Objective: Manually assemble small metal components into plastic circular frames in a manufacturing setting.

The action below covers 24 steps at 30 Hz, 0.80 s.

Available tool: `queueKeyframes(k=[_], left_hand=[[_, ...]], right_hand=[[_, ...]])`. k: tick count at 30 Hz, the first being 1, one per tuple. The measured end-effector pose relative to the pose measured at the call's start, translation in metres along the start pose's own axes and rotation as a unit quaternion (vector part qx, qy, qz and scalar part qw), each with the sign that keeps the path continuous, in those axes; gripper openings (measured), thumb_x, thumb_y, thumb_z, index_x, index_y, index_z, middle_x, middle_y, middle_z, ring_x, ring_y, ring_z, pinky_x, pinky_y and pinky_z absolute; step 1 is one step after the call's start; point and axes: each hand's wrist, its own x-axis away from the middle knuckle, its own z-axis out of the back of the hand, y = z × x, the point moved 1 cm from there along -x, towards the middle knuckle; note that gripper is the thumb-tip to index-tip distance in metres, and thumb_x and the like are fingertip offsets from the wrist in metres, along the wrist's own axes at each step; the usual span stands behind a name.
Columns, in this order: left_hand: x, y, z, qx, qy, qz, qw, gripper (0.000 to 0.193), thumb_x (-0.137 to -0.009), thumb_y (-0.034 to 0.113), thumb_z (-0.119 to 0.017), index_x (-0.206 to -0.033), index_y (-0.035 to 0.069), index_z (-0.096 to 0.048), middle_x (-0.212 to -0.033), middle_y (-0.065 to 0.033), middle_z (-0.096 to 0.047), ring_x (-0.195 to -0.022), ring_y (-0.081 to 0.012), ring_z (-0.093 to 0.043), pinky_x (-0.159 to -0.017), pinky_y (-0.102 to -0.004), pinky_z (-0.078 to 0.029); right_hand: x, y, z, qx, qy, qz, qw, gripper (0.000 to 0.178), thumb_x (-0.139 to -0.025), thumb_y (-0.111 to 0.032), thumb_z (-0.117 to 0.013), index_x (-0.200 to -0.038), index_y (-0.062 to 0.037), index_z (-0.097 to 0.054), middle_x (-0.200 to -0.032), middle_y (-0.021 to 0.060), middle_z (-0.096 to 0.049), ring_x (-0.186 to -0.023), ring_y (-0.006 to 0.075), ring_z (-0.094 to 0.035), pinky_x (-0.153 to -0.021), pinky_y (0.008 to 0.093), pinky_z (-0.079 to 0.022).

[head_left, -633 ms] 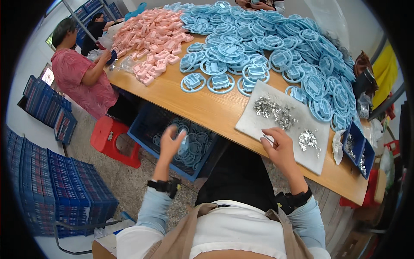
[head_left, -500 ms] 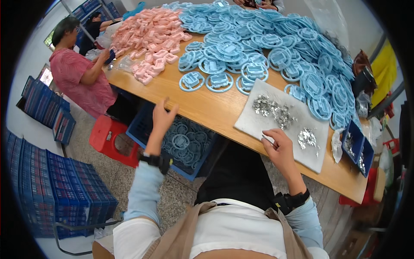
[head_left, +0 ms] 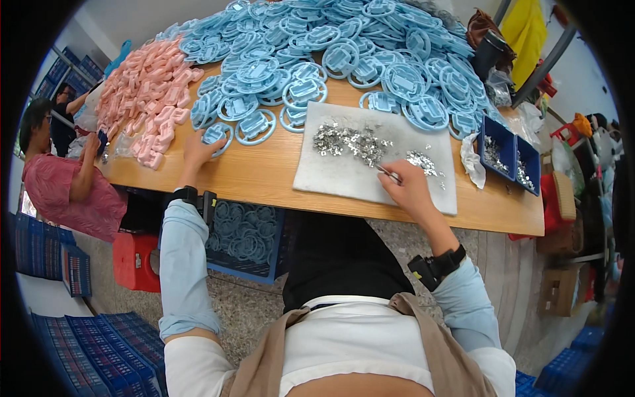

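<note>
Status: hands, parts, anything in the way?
Left hand on blue ring part, grip unclear. Right hand holding thin metal tool by metal bits. More blue rings crowd close.

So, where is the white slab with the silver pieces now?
In the head view, the white slab lies right of centre on the wooden table, in front of the light-blue plastic parts, with the right hand over its near side.

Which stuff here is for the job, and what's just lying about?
Seemingly for the job:
blue ring, touched by the left hand
thin tool, in the right hand
metal bits
white board

Probably not:
white scrap
yellow cloth
red stool
</note>
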Motion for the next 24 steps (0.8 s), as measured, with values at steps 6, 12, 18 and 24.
queueKeyframes(k=[6, 12, 18, 24], left_hand=[[0.065, 0.052, 0.033, 0.046, 0.178, -0.095, 0.978, 0.065, -0.058, 0.035, -0.078, -0.107, 0.001, -0.054, -0.105, -0.0174, -0.053, -0.101, -0.0318, -0.052, -0.086, -0.0398, -0.042], [0.164, 0.167, 0.024, 0.196, 0.056, -0.213, 0.956, 0.066, -0.055, 0.026, -0.080, -0.110, 0.002, -0.053, -0.113, -0.0177, -0.051, -0.105, -0.0322, -0.050, -0.090, -0.0398, -0.040], [0.189, 0.205, 0.000, 0.215, -0.017, -0.259, 0.941, 0.067, -0.054, 0.026, -0.082, -0.110, 0.003, -0.053, -0.119, -0.0174, -0.049, -0.109, -0.0341, -0.048, -0.093, -0.0403, -0.038], [0.182, 0.198, -0.007, 0.203, 0.008, -0.240, 0.949, 0.067, -0.054, 0.026, -0.081, -0.109, 0.002, -0.053, -0.118, -0.0180, -0.049, -0.108, -0.0343, -0.048, -0.092, -0.0402, -0.039]], right_hand=[[-0.037, -0.015, -0.035, 0.083, -0.060, 0.061, 0.993, 0.010, -0.075, -0.013, -0.060, -0.081, -0.0056, -0.064, -0.079, 0.0099, -0.057, -0.078, 0.0294, -0.058, -0.068, 0.0397, -0.046], [-0.067, -0.029, -0.057, 0.137, -0.049, 0.074, 0.987, 0.014, -0.075, -0.014, -0.061, -0.086, -0.0055, -0.064, -0.083, 0.0096, -0.058, -0.079, 0.0288, -0.058, -0.068, 0.0374, -0.046], [-0.080, -0.012, -0.050, 0.117, -0.111, 0.071, 0.984, 0.015, -0.072, -0.010, -0.062, -0.085, -0.0031, -0.063, -0.082, 0.0120, -0.060, -0.077, 0.0297, -0.059, -0.068, 0.0377, -0.047], [-0.051, -0.017, -0.027, 0.074, -0.147, 0.074, 0.984, 0.015, -0.070, -0.003, -0.060, -0.084, -0.0011, -0.063, -0.081, 0.0132, -0.061, -0.073, 0.0287, -0.059, -0.066, 0.0352, -0.046]])
